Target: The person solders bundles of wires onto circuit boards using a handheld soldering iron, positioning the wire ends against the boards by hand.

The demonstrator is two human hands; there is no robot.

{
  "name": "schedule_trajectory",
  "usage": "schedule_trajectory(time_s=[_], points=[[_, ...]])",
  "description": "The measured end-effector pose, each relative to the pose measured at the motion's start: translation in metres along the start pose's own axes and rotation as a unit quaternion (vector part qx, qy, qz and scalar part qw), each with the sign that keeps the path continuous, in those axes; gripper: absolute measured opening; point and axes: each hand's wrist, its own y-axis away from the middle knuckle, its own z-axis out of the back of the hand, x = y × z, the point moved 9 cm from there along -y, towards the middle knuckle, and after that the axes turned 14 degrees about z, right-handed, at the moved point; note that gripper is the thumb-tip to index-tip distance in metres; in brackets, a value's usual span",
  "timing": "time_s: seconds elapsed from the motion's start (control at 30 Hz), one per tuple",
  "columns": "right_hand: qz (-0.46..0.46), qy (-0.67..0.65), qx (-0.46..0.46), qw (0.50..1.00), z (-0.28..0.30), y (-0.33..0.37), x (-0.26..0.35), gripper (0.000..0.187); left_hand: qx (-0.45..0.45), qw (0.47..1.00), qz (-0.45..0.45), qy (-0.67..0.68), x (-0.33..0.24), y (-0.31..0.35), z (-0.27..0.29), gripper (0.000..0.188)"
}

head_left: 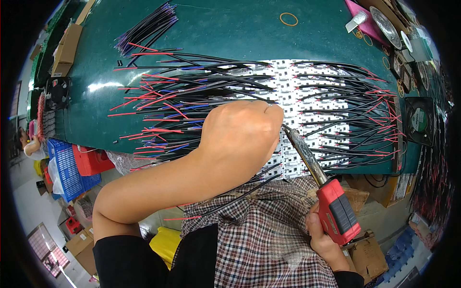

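Note:
A white panel of small circuit boards (288, 96) lies along the near part of the green table. Black wires with red tips (165, 103) fan out from its left side, and more black wires (367, 93) spread from its right. My left hand (242, 137) is closed over the middle of the panel, its fingertips turned down and hidden, so whatever they pinch cannot be made out. My right hand (322, 237) grips the red and black handle of a soldering iron (333, 206). The iron's tip touches or nearly touches the panel beside my left fingers.
A bundle of dark wires (149, 29) rests at the far left. Beyond the panel lies a rubber band (288, 19). Black fans (420, 121) stand at both table sides. A blue basket (69, 168) and a red box (91, 161) sit left of the table. Another person (33, 146) is farther left.

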Motion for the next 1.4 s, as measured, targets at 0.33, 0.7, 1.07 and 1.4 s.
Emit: schedule_trajectory(time_s=[0.33,0.7,1.07,1.4], points=[[0.043,0.016,-0.004,0.999,-0.004,-0.007,0.007,0.017,0.001,1.0,-0.025,-0.01,-0.005,0.0,-0.002,0.013],[0.012,0.03,-0.006,0.999,0.003,0.007,0.003,0.016,0.001,0.999,-0.033,-0.016,-0.007,0.001,-0.002,0.014],[-0.021,0.009,-0.01,1.0,0.0,0.006,-0.002,0.015,0.044,0.998,0.004,-0.034,0.006,-0.013,-0.005,0.007],[-0.001,-0.01,0.001,1.0,-0.003,0.004,0.002,0.015,0.081,0.994,0.007,-0.066,0.006,-0.014,-0.01,0.009]])
